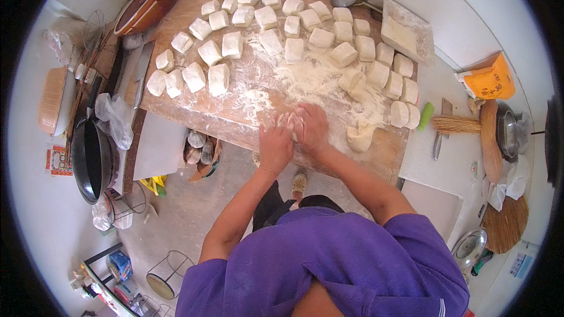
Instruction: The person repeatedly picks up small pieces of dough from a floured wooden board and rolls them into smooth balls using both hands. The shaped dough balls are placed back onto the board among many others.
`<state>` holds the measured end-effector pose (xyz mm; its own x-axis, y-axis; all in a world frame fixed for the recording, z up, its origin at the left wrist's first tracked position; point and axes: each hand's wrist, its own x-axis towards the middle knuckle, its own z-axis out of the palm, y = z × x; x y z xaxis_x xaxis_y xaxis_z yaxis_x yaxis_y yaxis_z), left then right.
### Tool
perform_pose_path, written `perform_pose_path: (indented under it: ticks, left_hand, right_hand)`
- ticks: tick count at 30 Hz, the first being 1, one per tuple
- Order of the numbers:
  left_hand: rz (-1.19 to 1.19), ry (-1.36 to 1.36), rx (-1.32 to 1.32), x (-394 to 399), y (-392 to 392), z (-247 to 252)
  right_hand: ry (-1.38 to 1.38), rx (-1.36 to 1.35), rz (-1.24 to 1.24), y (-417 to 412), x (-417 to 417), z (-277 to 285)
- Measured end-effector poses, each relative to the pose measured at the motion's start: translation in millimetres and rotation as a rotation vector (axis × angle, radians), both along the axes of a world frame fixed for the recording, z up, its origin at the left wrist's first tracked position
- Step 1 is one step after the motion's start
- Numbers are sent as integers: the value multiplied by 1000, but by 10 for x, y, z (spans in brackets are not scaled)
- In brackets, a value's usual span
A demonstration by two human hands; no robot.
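Near the front edge of the floured wooden board, my left hand and my right hand meet around a lump of dough. Their fingers cover most of that lump. To the right of my right hand lies a loose dough piece. Farther back is another irregular dough piece, resting in scattered dry flour. Many cut dough blocks stand in curved rows over the back, left and right of the board.
A flour-dusted tray sits at the back right. A cleaver lies by the board's left edge, beyond it a wok. On the right counter are a straw brush, a green object and an orange bag. A large brown basin leans back left.
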<state>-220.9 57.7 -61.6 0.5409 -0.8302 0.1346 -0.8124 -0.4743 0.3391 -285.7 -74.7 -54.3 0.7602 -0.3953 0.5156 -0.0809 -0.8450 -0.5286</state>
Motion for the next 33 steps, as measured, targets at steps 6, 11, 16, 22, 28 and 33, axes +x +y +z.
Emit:
perform_pose_path:
  ticks: [6,11,16,22,28,33]
  left_hand:
    - [198,23,-86,108,24,17]
    - [159,88,-218,60,-166,20]
    - [40,-12,-238,-90,-113,-22]
    - [132,76,-182,143,-3,80]
    - [209,152,-138,182,-200,57]
    - [42,-10,-138,-46,-145,30]
  right_hand:
    - [92,99,-66,-144,342,-7]
    - [329,856,-122,-201,414,-2]
    - [71,209,-186,117,54,-10]
    - [92,15,-131,-137,274,-166]
    - [207,703,-30,-268,476,-147]
    - [236,245,-155,4,168,15]
